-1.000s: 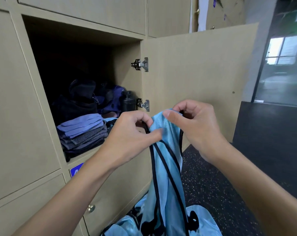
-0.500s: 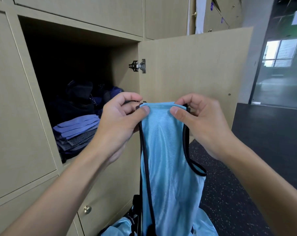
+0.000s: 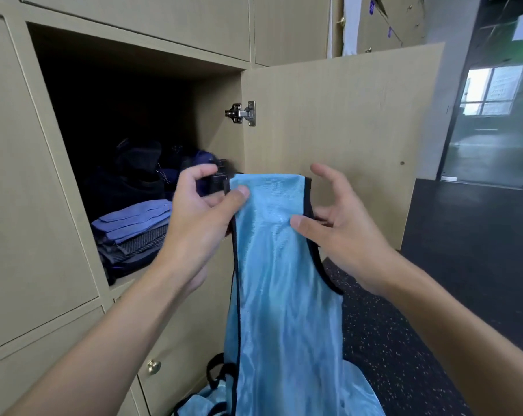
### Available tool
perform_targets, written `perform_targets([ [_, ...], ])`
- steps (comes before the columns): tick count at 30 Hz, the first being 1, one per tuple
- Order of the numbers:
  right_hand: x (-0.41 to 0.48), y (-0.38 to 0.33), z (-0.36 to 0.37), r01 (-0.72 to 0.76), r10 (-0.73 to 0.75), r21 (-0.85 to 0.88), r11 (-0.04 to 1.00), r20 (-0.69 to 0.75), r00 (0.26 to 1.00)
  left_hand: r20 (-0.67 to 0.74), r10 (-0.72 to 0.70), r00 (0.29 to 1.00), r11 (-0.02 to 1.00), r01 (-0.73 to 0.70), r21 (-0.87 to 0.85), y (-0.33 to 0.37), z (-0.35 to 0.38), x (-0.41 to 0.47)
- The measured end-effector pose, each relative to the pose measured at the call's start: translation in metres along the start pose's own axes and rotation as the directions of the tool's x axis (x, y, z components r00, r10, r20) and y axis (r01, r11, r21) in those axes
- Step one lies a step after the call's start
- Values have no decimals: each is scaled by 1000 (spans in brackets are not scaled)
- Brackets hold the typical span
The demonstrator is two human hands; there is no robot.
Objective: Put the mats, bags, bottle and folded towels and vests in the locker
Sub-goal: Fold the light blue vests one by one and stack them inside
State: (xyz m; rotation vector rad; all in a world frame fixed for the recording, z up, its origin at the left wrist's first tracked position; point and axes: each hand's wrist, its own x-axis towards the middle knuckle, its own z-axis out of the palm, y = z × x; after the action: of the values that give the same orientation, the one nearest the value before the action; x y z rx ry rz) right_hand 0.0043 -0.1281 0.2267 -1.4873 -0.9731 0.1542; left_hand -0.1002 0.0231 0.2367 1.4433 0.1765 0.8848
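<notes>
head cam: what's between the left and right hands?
The top band of the light blue, black-trimmed mesh vest spans that gap in the head view. The left hand pinches one corner, and the thumb of the right hand lies on the other edge.

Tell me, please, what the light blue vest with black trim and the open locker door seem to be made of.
The light blue vest with black trim looks like thin synthetic fabric, perhaps polyester: it shines and hangs in soft folds. The open beige locker door looks like laminated board, matte, with faint wood grain; its core cannot be told.
</notes>
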Motion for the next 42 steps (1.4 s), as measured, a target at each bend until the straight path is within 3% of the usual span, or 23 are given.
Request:
perform_targets([
  [3,1,0,1,22,-22,13,1000,-46,999,174,-135,975,989,122,83,-18,-3,-11],
  [5,2,2,-1,25,-24,12,1000,-74,997,201,-159,967,985,140,105,-25,-5,-15],
  [11,-1,12,1,-74,82,-81,994,101,992,60,22,998,999,-25,42,-25,-10,-7],
  [15,-1,16,6,-5,9,-52,999,75,997,251,-33,967,957,-42,286,-40,-13,-14],
  [17,0,14,7,13,-11,-29,999,67,998,255,-34,966,934,-60,351,-47,-10,-17],
  [23,-5,16,2,-97,93,4,995,245,965,71,32,997,989,-42,141,-34,-9,-8],
  [25,-6,16,3,-81,79,-1,997,211,974,24,36,999,996,-37,80,-30,-10,-7],
  [27,-5,17,3,-42,35,44,998,148,988,58,8,998,995,-13,99,-33,-10,-12],
  [30,-4,17,2,-3,-5,63,998,128,992,222,-98,970,987,67,144,-48,-8,-25],
  [33,-5,18,5,2,-6,25,1000,148,989,255,-60,965,990,24,140,-53,0,-32],
  [38,-5,24,5,-24,23,12,1000,85,996,85,-24,996,997,18,71,-54,1,-21],
  [42,-9,35,5,-175,160,105,979,140,977,-34,4,999,999,-5,-33,-45,-4,-9],
])
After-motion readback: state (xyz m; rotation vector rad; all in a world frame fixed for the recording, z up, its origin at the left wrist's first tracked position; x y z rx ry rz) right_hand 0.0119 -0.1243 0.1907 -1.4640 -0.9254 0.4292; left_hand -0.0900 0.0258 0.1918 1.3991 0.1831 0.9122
